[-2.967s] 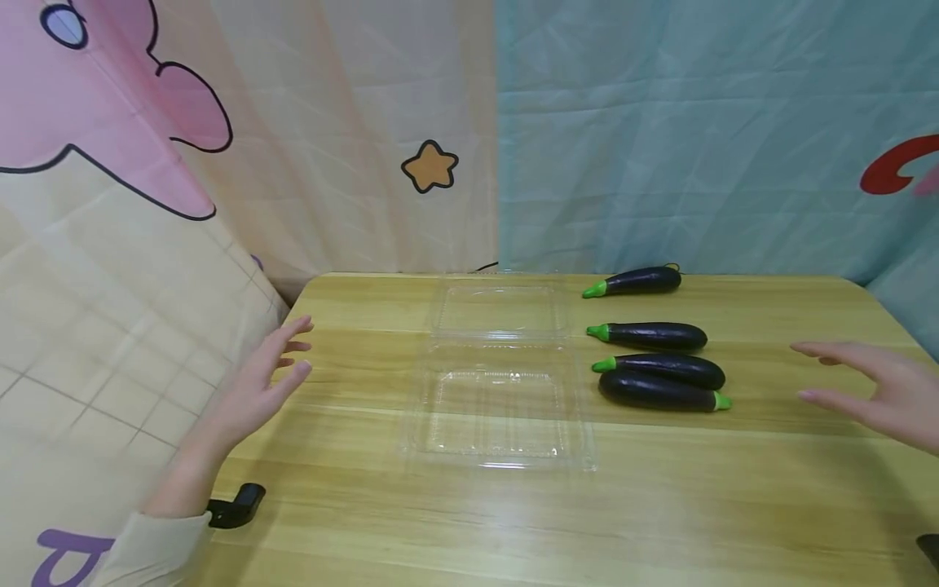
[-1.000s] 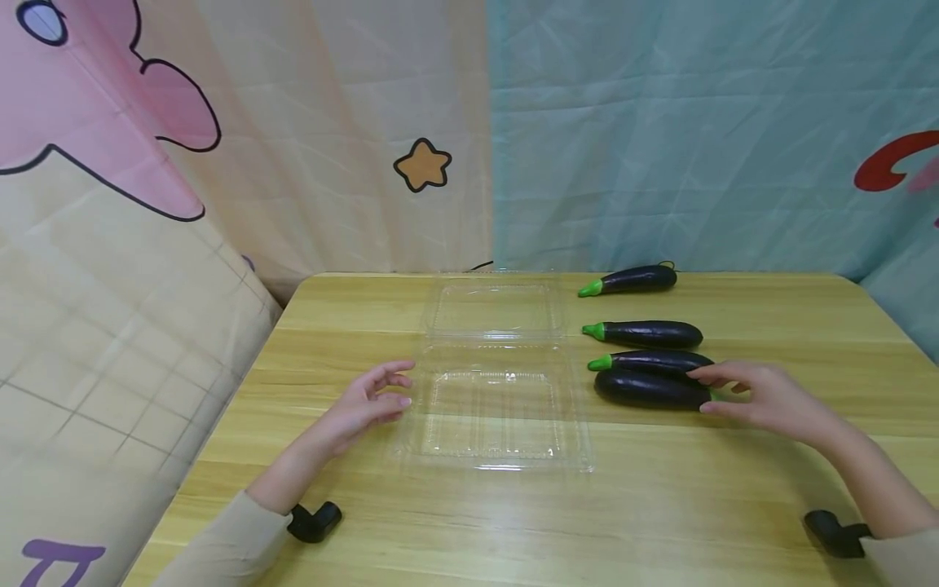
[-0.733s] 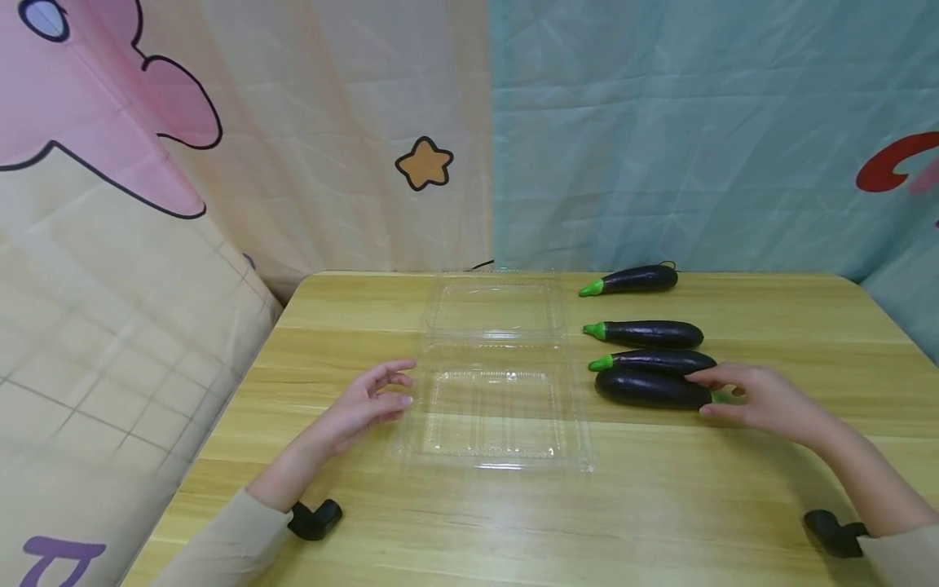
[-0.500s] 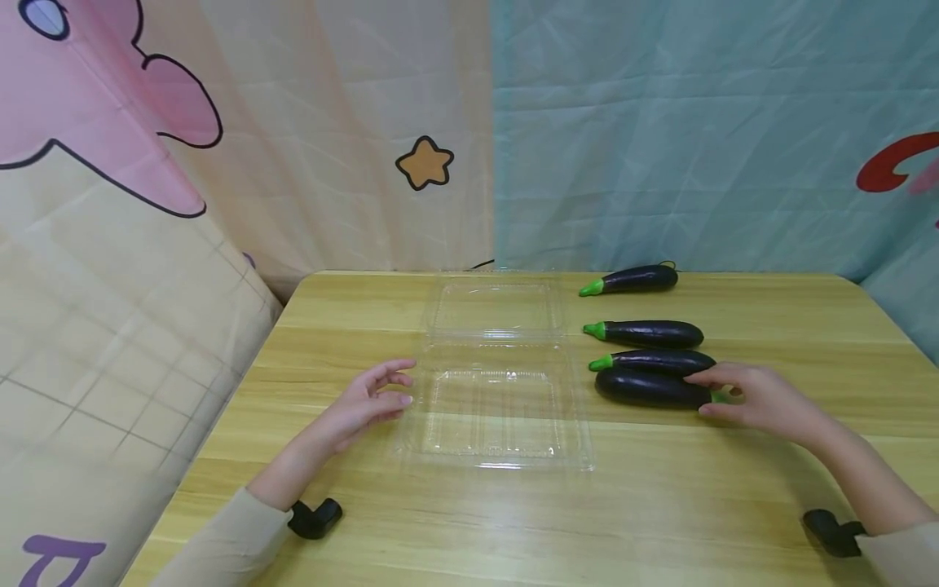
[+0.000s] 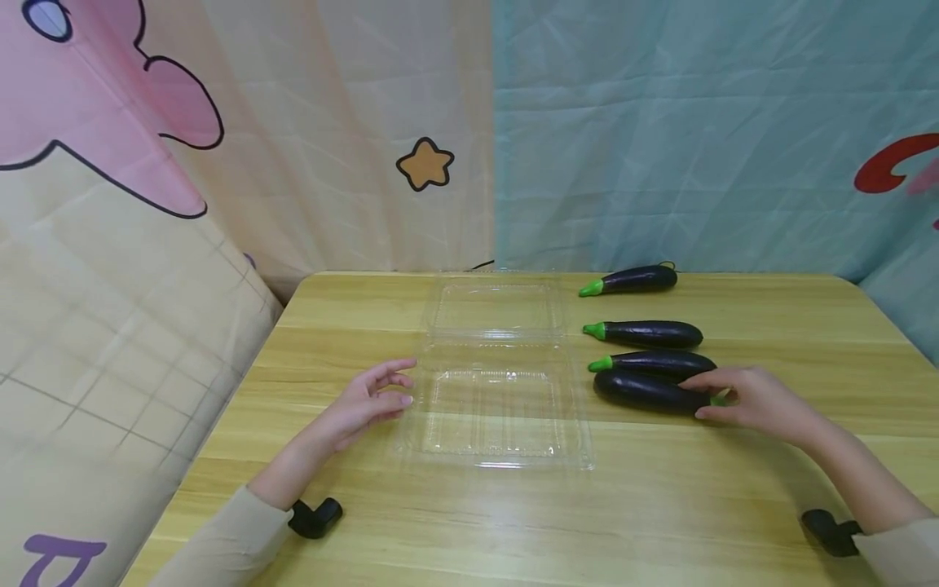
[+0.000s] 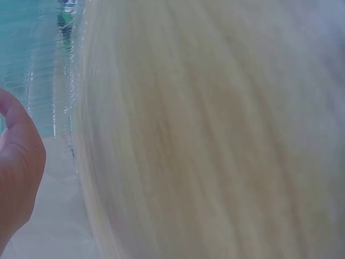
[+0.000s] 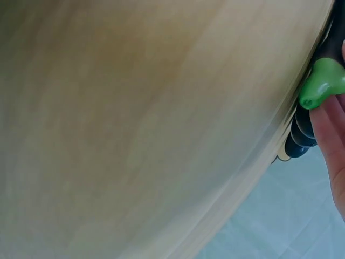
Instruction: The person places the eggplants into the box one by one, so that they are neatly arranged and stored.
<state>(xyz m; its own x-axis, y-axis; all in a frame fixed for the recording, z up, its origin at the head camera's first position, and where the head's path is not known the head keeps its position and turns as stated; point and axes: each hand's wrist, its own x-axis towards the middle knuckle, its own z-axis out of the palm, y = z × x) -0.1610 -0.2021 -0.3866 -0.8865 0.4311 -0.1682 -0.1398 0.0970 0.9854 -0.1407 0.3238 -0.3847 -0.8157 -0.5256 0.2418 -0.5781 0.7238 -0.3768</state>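
In the head view my right hand (image 5: 763,405) pinches the nearest eggplant (image 5: 641,393) by its stem end, thumb in front and fingers behind. This eggplant lies on the table with its green stem (image 7: 322,83) pointing right, partly covered by the fingers. Just behind it, close alongside, lies a second eggplant (image 5: 663,363) with its stem to the left. My left hand (image 5: 363,408) holds nothing, its fingers loosely bent beside the left rim of a clear plastic clamshell box (image 5: 484,417). The box stands with its lid (image 5: 499,308) folded back.
Two more eggplants lie farther back, one mid-table (image 5: 653,333) and one near the back edge (image 5: 638,279). The wooden table (image 5: 469,530) meets a printed curtain (image 5: 623,122) behind. Black wrist mounts (image 5: 315,518) sit at both forearms.
Both hands have come inward, the left to the box, the right to the nearest eggplant. In the last half second that eggplant's stem end has shifted slightly toward me.
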